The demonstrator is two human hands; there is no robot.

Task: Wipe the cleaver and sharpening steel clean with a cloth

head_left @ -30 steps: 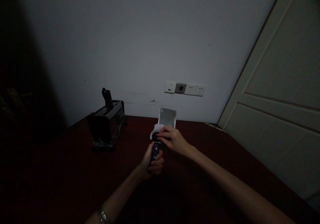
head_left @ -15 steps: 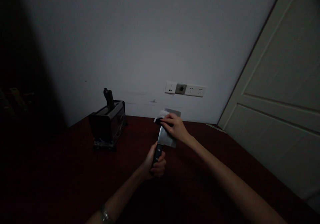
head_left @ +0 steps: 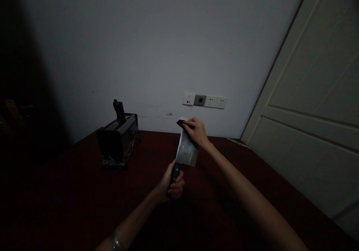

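Note:
My left hand (head_left: pixel 174 183) is wrapped round the black riveted handle of a cleaver (head_left: pixel 186 150), whose broad blade points away from me above the table. At the far part of the blade, my right hand (head_left: pixel 196 131) pinches a black, cloth-like piece (head_left: pixel 181 123) against the metal. That piece is partly hidden by my fingers, and its exact kind is hard to make out in the dim light. A little white shows just beyond it.
A dark knife block (head_left: pixel 119 140) with black handles (head_left: pixel 119 110) sticking up stands on the dark red table (head_left: pixel 148 150) at left. Wall sockets (head_left: pixel 204 100) sit behind the table. A pale panelled door (head_left: pixel 308 131) rises at right.
My right hand has slid the black piece toward the far end of the blade, uncovering more metal. Most of the white part is now out of sight. My left hand keeps its grip.

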